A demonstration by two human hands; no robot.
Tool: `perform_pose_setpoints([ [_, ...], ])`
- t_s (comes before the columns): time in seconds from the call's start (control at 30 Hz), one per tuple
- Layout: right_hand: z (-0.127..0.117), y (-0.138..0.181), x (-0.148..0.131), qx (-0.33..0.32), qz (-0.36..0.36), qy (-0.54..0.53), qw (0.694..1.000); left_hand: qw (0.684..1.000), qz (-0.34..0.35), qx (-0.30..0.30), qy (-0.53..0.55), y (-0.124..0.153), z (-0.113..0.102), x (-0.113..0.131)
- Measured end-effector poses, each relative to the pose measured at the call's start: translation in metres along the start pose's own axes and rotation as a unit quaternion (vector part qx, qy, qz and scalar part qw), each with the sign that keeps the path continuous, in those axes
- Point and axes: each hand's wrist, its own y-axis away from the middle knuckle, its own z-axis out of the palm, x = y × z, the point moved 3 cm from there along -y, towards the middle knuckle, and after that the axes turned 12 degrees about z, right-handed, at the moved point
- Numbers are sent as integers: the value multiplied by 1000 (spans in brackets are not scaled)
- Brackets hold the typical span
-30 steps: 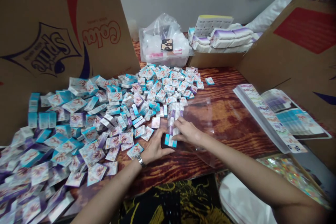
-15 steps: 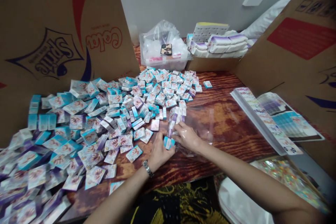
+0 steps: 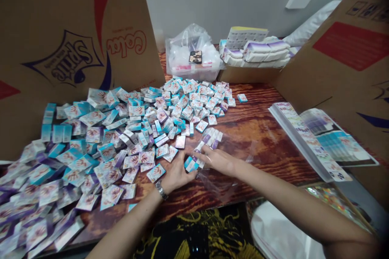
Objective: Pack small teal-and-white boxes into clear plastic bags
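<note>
A row of small blue, purple and white boxes (image 3: 204, 145) lies inside a clear plastic bag (image 3: 240, 149) on the dark wooden table (image 3: 258, 101). My left hand (image 3: 176, 174), with a wristwatch, is closed on the near end of the row, where a blue box (image 3: 191, 164) sits. My right hand (image 3: 217, 160) rests on the bag beside the row, fingers curled against the boxes. A big heap of the same small boxes (image 3: 100, 141) spreads to the left, just beyond my left hand.
Cardboard walls stand at left (image 3: 69, 36) and right (image 3: 343, 48). A clear plastic tub with bags (image 3: 193, 60) and stacked purple-white packs (image 3: 258, 50) sit at the back. Printed sheets (image 3: 316, 137) lie at right. White material (image 3: 279, 230) is near my lap.
The row of boxes in the bag has swung to slant toward the upper right. Both hands shifted slightly left and stayed on its near end.
</note>
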Motion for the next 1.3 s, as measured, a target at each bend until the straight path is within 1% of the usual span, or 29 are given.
perform_pose_setpoints([
  [0.07, -2, -2, -2, 11, 2, 35, 999, 1000, 8, 7, -10, 1, 3, 3],
  [0.13, -4, -5, -2, 33, -13, 64, 997, 999, 14, 22, -33, 2, 6, 5],
  [0.23, -6, -7, 0, 86, -70, 96, 989, 996, 7, 42, -77, 3, 8, 5],
  [0.3, -3, -8, 2, 124, -103, 98, 982, 995, 2, 32, -90, 2, 8, 2],
  [0.4, 7, -10, 8, 155, -100, 87, 979, 996, 5, 17, -87, 2, 6, -1],
  [0.53, 16, -11, 10, 148, -86, 75, 982, 996, 9, 3, -90, 3, 1, -3],
  [0.73, 12, -9, 7, 143, -65, 73, 985, 995, 35, -40, -85, -2, -4, 0],
  [0.83, 12, -9, 7, 149, -52, 66, 985, 995, 32, -55, -76, 1, -1, 1],
  [1.0, 20, -8, 9, 154, -46, 36, 986, 999, 23, -1, -40, 14, 17, 2],
  [1.1, 28, -9, 8, 158, -45, 36, 986, 998, 23, 15, -49, 15, 25, -1],
  [1.2, 34, -11, 5, 159, -15, 32, 987, 995, 27, 26, -92, 9, 23, -7],
  [1.3, 30, -11, 4, 147, 2, 13, 989, 992, 42, 22, -115, 5, 17, -14],
])
